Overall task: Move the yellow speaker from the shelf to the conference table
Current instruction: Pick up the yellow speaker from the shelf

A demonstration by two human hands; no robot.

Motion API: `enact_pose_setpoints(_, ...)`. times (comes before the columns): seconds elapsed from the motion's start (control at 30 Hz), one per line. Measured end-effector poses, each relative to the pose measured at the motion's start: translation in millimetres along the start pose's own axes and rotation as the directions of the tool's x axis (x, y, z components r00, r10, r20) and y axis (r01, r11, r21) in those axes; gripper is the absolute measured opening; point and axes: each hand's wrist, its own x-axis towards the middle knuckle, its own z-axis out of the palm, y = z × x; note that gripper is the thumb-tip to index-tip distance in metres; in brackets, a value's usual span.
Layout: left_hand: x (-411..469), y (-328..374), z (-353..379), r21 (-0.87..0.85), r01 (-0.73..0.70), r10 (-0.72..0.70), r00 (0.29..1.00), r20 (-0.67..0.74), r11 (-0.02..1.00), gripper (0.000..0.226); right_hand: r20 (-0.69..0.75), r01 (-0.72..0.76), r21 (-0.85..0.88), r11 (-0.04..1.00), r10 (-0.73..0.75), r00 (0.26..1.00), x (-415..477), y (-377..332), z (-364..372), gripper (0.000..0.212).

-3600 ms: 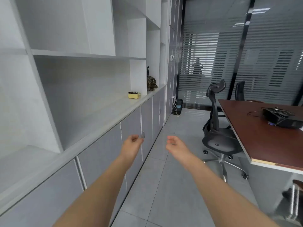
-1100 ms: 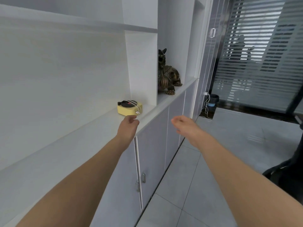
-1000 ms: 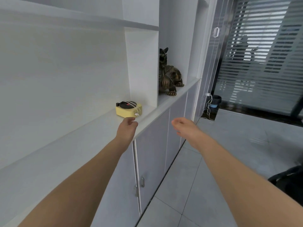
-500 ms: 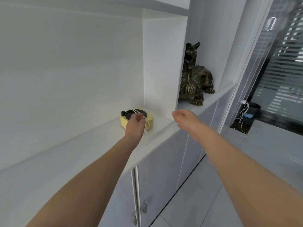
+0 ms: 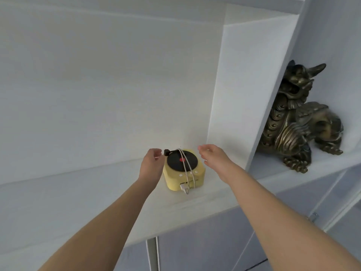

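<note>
The yellow speaker point(image 5: 183, 174) sits on the white shelf point(image 5: 78, 196), close to the upright divider. It is a small rounded box with a black record-like disc and red centre on top, and a white cable wrapped over it. My left hand point(image 5: 151, 166) is at its left side with curled fingers, touching or nearly touching it. My right hand point(image 5: 214, 157) hovers just right of it, fingers apart, holding nothing. The conference table is out of view.
A white divider panel point(image 5: 244, 94) stands right of the speaker. Beyond it a dark bronze beast statue point(image 5: 300, 124) sits on the same shelf. Grey cabinet doors point(image 5: 205, 245) run below the shelf edge.
I have come closer to the shelf. My left hand slid from on top of the speaker to its left side, and my right hand reached in to its right side.
</note>
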Motion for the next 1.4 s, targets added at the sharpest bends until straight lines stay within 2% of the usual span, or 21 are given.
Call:
enact_pose_setpoints(0.17,3.5,-4.8,20.7,-0.064,0.131,-0.139,0.978,-0.156,0.989,0.037,0.099,0.029,-0.039,0.999,-0.025,0.995,37.7,9.7,-3.2,0.052)
enact_pose_setpoints(0.33,-3.0,-15.3,42.0,-0.080,0.193,-0.205,0.959,-0.195,0.978,0.046,0.181,0.018,-0.019,1.000,-0.015,0.983,51.2,27.3,8.0,0.057)
enact_pose_setpoints(0.47,-2.7,-22.6,45.7,-0.072,0.219,-0.229,0.950,-0.211,0.973,0.050,0.206,0.068,-0.023,0.997,-0.061,0.977,51.2,33.7,18.9,0.050)
enact_pose_setpoints(0.6,-3.5,-26.7,46.7,-0.050,0.249,-0.254,0.940,-0.228,0.967,0.053,0.229,0.040,-0.014,0.999,-0.036,0.973,57.4,37.4,20.6,0.067)
enact_pose_setpoints(0.77,-0.3,-33.0,46.8,0.033,0.342,-0.321,0.906,-0.275,0.939,0.051,0.267,-0.047,0.007,0.999,0.044,0.963,56.1,42.8,20.2,0.077)
enact_pose_setpoints(0.87,-4.2,-32.1,54.2,0.139,0.323,-0.284,0.928,-0.242,0.936,0.054,0.283,-0.027,0.009,1.000,0.024,0.959,52.4,45.9,23.3,0.075)
enact_pose_setpoints(1.03,-4.9,-31.8,63.8,0.129,0.349,-0.327,0.930,-0.168,0.928,0.054,0.276,0.011,0.026,1.000,-0.018,0.961,48.5,53.3,24.0,0.101)
enact_pose_setpoints(1.13,-3.0,-23.9,63.7,0.100,0.387,-0.374,0.919,-0.127,0.917,0.057,0.256,0.031,0.050,0.998,-0.042,0.966,46.7,56.8,24.3,0.094)
enact_pose_setpoints(1.17,-3.8,-19.9,63.3,0.073,0.401,-0.394,0.914,-0.097,0.913,0.065,0.256,0.029,0.083,0.996,-0.050,0.965,46.3,57.6,24.0,0.084)
enact_pose_setpoints(1.23,-1.3,-15.7,62.5,-0.038,0.445,-0.446,0.894,-0.043,0.895,0.096,0.260,0.025,0.161,0.987,-0.067,0.963,47.3,60.1,22.0,0.064)
enact_pose_setpoints(1.27,0.4,-14.0,63.5,-0.084,0.462,-0.465,0.885,-0.020,0.883,0.100,0.266,0.014,0.200,0.980,-0.068,0.961,48.5,62.2,20.9,0.060)
enact_pose_setpoints(1.33,4.3,-8.2,64.6,-0.160,0.468,-0.476,0.880,-0.010,0.869,0.089,0.280,-0.011,0.265,0.964,-0.066,0.958,49.3,62.9,18.1,0.061)
enact_pose_setpoints(1.4,7.5,1.5,63.9,-0.211,0.482,-0.490,0.872,0.017,0.851,0.097,0.296,-0.034,0.311,0.950,-0.062,0.953,50.3,64.3,16.2,0.076)
